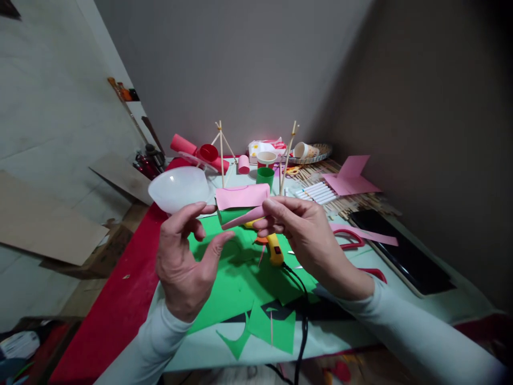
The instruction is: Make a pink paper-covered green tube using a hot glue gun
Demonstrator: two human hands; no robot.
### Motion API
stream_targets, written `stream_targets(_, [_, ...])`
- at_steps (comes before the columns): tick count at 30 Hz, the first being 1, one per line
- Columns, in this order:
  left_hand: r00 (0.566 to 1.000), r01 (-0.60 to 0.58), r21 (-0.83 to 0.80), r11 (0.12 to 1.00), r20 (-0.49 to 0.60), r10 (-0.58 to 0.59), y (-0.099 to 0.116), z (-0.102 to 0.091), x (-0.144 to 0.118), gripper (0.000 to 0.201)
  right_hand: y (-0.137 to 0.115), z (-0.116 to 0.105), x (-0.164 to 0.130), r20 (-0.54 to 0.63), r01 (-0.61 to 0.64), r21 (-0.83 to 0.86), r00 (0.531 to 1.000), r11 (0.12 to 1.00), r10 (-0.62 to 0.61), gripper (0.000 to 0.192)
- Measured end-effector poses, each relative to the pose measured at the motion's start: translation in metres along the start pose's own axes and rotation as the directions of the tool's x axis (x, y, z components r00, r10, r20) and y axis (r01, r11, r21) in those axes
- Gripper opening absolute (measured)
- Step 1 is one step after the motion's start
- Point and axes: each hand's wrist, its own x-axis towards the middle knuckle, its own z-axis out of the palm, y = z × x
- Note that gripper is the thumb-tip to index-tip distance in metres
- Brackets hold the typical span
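Observation:
My right hand (306, 238) pinches a rolled pink paper piece (244, 216) at its right end, raised above the table. A wider pink paper fold (242, 196) with a green piece under it sits just behind that roll. My left hand (184, 256) hovers to the left with fingers spread and curled, thumb tip near the roll's left end, holding nothing. Below both hands lie green paper sheets (236, 289) and a yellow glue gun (274, 249) with a black cord.
A translucent white bowl (179, 187) stands at left. Behind are stick tripods (221, 152), a green cup (265, 176), pink rolls, markers (318, 192), pink sheets (349, 179), red scissors (349, 238) and a black tablet (401, 248). Red cloth (116, 305) covers the table's left edge.

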Motion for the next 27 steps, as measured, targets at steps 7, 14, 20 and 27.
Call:
stream_targets(7, [0.997, -0.068, 0.075, 0.995, 0.037, 0.066, -0.001, -0.008, 0.003, 0.051, 0.002, 0.006, -0.004, -0.011, -0.119, 0.129, 0.993, 0.985, 0.121, 0.031])
stream_targets(14, [0.993, -0.04, 0.123, 0.992, 0.119, 0.026, 0.006, -0.005, -0.003, 0.051, 0.004, 0.0, -0.006, 0.013, -0.181, 0.175, 0.983, 0.968, 0.182, 0.034])
stream_targets(20, [0.986, -0.084, 0.108, 0.991, 0.151, 0.067, 0.002, -0.003, -0.003, 0.055, 0.006, -0.007, -0.007, 0.011, -0.226, 0.251, 0.973, 0.941, 0.231, 0.038])
stream_targets(27, [0.989, -0.112, 0.168, 0.979, 0.118, 0.093, -0.001, -0.002, -0.003, 0.044, 0.008, -0.01, -0.011, 0.003, -0.268, 0.261, 0.961, 0.927, 0.277, 0.037])
